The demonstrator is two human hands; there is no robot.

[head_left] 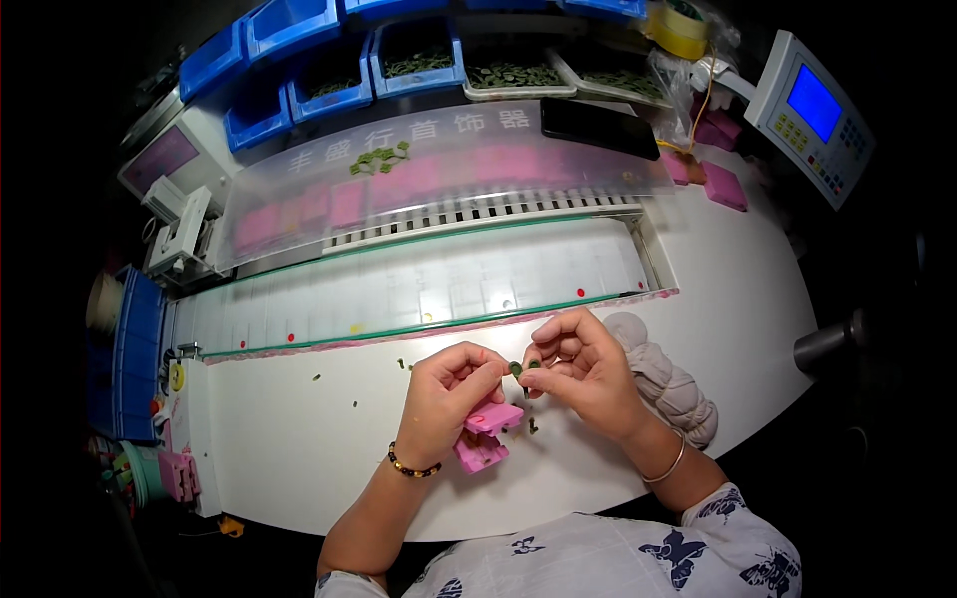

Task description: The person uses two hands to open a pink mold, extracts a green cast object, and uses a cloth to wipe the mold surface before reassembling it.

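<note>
My left hand (pixel 449 387) is closed over a pink rubber mold (pixel 492 419), whose two parts hang apart below the fingers. By its fingertips shows a small round dark-green piece (pixel 515 369). Close beside it, my right hand (pixel 588 374) pinches another small dark-green piece (pixel 534 366) between thumb and forefinger. Whether the two pieces are joined I cannot tell. On the white tabletop under the hands lie a few green scraps (pixel 533 426).
A glass-covered strip (pixel 419 284) crosses the table beyond my hands. Behind it, a clear sheet (pixel 299 199) covers pink molds and bears green pieces (pixel 379 159) and a black phone (pixel 598 128). Blue bins (pixel 417 85) stand at the back, a control panel (pixel 812 115) right, beige cloth (pixel 668 384) near my right arm.
</note>
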